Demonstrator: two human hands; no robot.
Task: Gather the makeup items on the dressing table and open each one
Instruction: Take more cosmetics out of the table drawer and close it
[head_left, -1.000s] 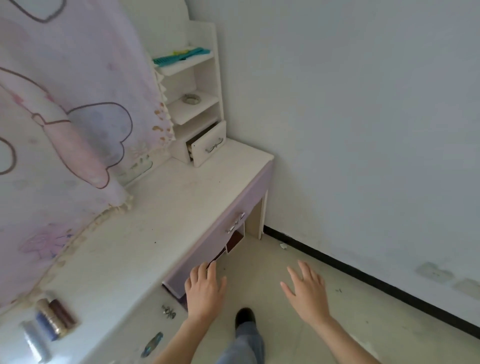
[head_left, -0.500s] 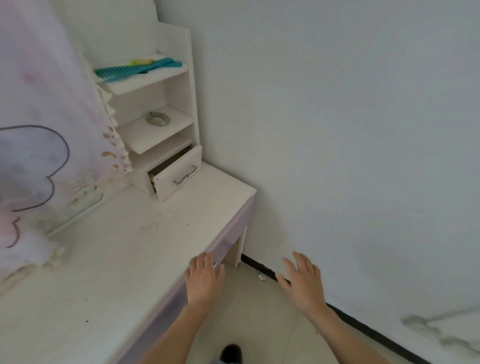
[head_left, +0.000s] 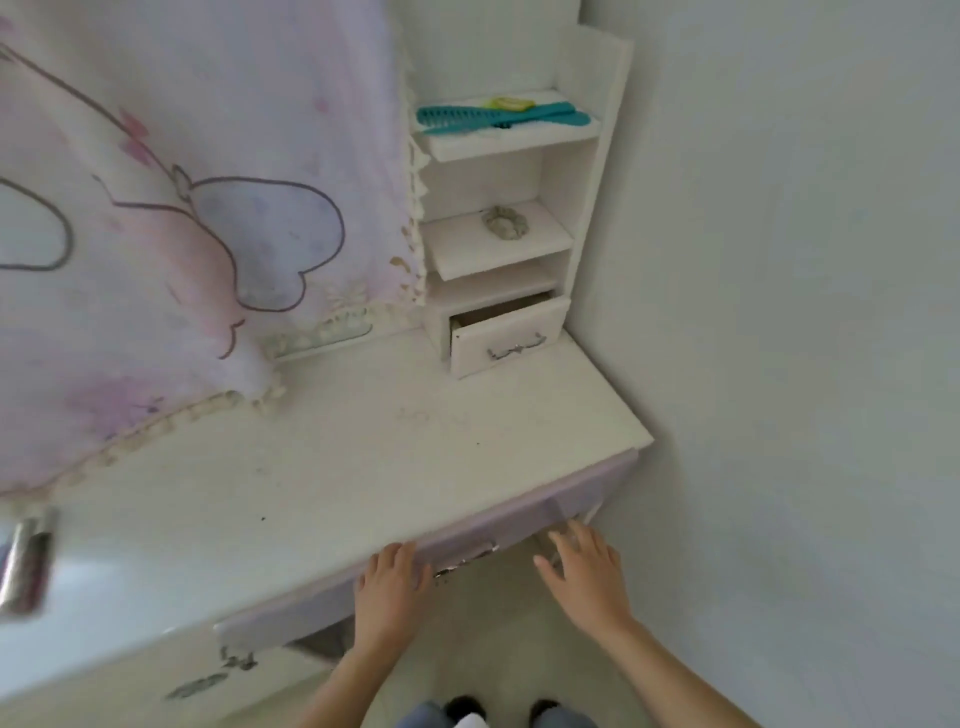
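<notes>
A white dressing table (head_left: 363, 467) fills the middle of the view. Blurred makeup tubes (head_left: 26, 561) stand at its far left edge; their details cannot be made out. My left hand (head_left: 389, 597) hovers at the table's front edge, fingers apart, holding nothing, just left of the lilac drawer's metal handle (head_left: 465, 558). My right hand (head_left: 587, 577) is spread open in front of the drawer's right end, also holding nothing. The lilac drawer (head_left: 519, 525) under the top is pulled out slightly.
A small shelf unit (head_left: 519, 234) at the back right holds teal combs (head_left: 498, 117), a scrunchie (head_left: 506, 223) and a half-open little drawer (head_left: 506, 338). A pink printed cloth (head_left: 182, 234) hangs at the back left. A grey wall (head_left: 779, 312) closes the right.
The view has swung back left and down, so the makeup tubes show again at the left edge. Both hands stay open near the table's front edge.
</notes>
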